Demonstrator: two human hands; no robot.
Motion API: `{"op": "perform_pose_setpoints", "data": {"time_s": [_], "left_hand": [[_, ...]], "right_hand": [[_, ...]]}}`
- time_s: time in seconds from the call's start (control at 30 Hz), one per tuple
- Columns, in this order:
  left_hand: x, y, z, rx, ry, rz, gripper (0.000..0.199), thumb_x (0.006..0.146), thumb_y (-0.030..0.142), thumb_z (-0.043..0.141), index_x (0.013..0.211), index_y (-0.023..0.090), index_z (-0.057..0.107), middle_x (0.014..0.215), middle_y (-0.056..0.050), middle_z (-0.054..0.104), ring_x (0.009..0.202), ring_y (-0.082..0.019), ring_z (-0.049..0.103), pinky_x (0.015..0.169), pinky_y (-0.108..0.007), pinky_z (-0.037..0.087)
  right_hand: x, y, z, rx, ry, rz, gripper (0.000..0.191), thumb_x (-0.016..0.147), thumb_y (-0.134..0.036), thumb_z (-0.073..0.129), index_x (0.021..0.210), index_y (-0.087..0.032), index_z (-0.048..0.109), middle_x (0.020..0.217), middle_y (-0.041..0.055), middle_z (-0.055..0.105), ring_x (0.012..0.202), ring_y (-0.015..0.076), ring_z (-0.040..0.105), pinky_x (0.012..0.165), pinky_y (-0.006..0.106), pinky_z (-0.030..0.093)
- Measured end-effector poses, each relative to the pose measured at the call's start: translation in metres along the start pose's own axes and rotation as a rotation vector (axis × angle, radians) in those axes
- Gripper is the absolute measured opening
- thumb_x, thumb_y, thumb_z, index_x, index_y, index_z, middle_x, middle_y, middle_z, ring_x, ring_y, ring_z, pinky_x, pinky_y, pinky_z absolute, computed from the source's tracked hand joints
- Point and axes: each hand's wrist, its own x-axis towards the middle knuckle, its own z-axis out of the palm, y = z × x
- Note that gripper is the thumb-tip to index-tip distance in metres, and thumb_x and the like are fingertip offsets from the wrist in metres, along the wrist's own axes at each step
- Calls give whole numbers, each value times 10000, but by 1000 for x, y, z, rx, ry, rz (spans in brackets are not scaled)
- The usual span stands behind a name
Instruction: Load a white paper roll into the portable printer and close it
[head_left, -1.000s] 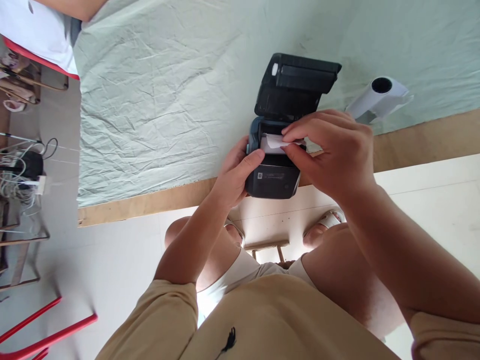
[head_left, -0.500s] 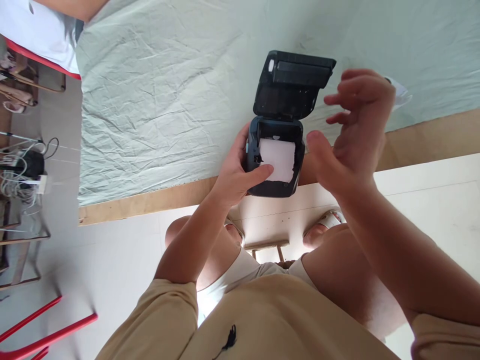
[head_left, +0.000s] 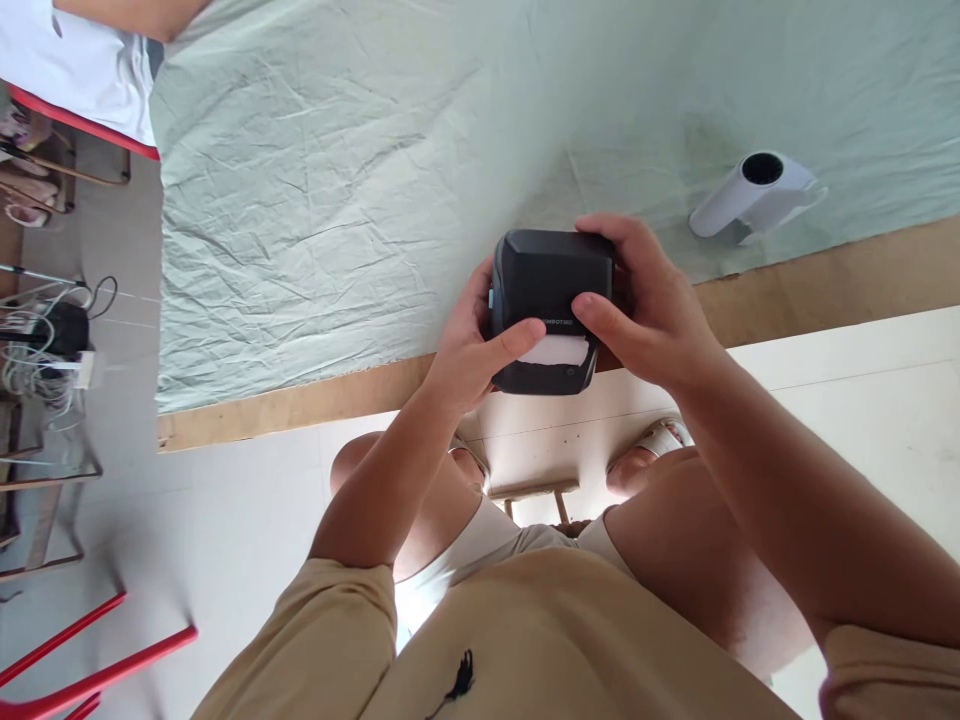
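Observation:
Held between both hands over the table's near edge is a small black label printer (head_left: 555,275), its lid down. A strip of white paper (head_left: 559,350) shows at the slot below the lid. My left hand (head_left: 476,340) grips the printer's left side, the thumb lying on the paper strip. Around the right side wraps my right hand (head_left: 645,300), thumb on the lid's face and fingers at the upper right corner. Some of the fingers are hidden behind the printer. To the right, a white paper roll (head_left: 731,200) with a dark hollow core lies on the cloth, its loose end spread out.
A wrinkled pale green cloth (head_left: 322,200) covers the table, with a bare wooden edge (head_left: 300,398). At the upper left is a person's white clothing (head_left: 97,70). Tangled cables (head_left: 45,350) and red legs of furniture (head_left: 112,670) stand at the left.
The printer's lid has swung down and covers the paper inside. My right hand has moved left onto the printer, uncovering the paper roll. The left hand keeps its grip.

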Motion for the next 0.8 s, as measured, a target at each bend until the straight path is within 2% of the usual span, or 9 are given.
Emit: {"op": "perform_pose_setpoints", "data": {"time_s": [0.1,0.23,0.3,0.37,0.43,0.5,0.63,0.73,0.8], "left_hand": [[2,-4,1,-8,29,4,624,843,607,954,1339,313,716,1078,-24,824,876,-242,820,691,-357,685],[3,-3,1,17,46,-17,578,893,546,923,1370,288,723,1055,-14,817,837,-216,808,646,-318,651],[3,1,3,0,19,-28,595,918,529,904,1428,291,712,1141,-25,841,943,-248,843,694,-320,669],[2,4,8,-37,12,-27,600,950,581,864,1458,305,710,1272,-42,854,1150,-306,860,802,-348,714],[3,7,14,-78,60,-13,572,975,674,808,1414,314,736,1349,-42,848,1353,-345,816,941,-392,743],[4,8,18,-120,117,-1,522,1005,711,760,1336,306,766,1358,-33,848,1465,-349,766,1055,-421,740],[6,9,20,-187,139,-55,397,1106,596,662,1282,261,780,1297,-36,879,1442,-326,785,1054,-401,745],[7,7,18,-213,189,-119,453,1132,624,589,1160,221,793,1182,-64,902,1359,-336,830,972,-404,764],[7,7,18,-216,232,-107,486,1137,639,570,1033,214,783,1124,-72,903,1321,-341,850,957,-421,771]], "right_hand": [[4,-8,-6,47,-74,92,627,988,-594,735,1526,-302,595,1263,73,764,931,241,749,828,439,684],[7,-14,-12,-26,-114,94,582,963,-534,758,1483,-311,619,1288,83,772,966,262,754,865,463,688],[6,-14,-13,-67,-99,68,564,979,-524,735,1492,-324,611,1319,88,769,1012,277,759,896,476,689],[4,-12,-14,-102,-98,49,588,995,-550,714,1525,-328,588,1368,97,759,1063,293,760,924,492,687],[2,-10,-14,-127,-109,37,637,1010,-603,694,1564,-320,560,1422,109,745,1119,312,759,961,515,682],[1,-9,-14,-136,-101,21,675,1030,-658,658,1593,-306,539,1458,128,736,1182,335,755,1006,539,673],[1,-10,-14,-104,-92,-17,684,1075,-688,553,1626,-284,502,1521,156,717,1326,363,735,1110,570,647],[1,-12,-13,-80,-142,-43,709,1060,-629,582,1665,-290,437,1579,152,691,1302,345,755,1140,578,648],[2,-15,-14,-73,-157,-51,742,1023,-553,656,1674,-288,415,1630,166,659,1362,350,737,1152,580,653]]}}
